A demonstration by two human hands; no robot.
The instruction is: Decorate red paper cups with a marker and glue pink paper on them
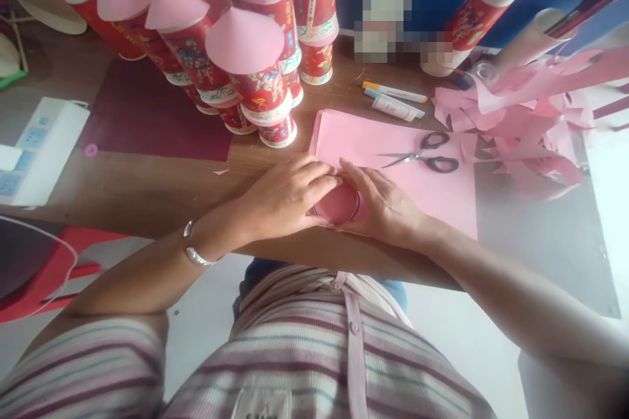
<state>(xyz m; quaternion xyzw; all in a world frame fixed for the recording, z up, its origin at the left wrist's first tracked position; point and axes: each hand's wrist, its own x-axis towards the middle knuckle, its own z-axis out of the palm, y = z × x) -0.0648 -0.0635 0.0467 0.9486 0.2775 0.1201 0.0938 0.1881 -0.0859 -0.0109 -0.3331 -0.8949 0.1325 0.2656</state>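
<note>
Both my hands meet near the front edge of the desk, on the pink paper (427, 200). My left hand (289, 193) curves round the left side of a ring-like round thing (341, 201); its fingers are bent and close together. From the other side my right hand (386, 203) closes round it, with thumb and fingers at the rim. Only parts of a thin dark and light rim show, with pink inside; its exact kind is hidden by my fingers. Black-handled scissors (422, 152) lie partly spread on the paper, just beyond my right hand.
Red patterned paper-cup towers with pink cone tops (246, 42) stand at the back left. Markers (394, 93) lie behind the paper. Pink scraps (521, 111) pile up at right, near a red paper tube (484, 13). A maroon sheet (162, 111) and a white power strip (46, 154) are at left.
</note>
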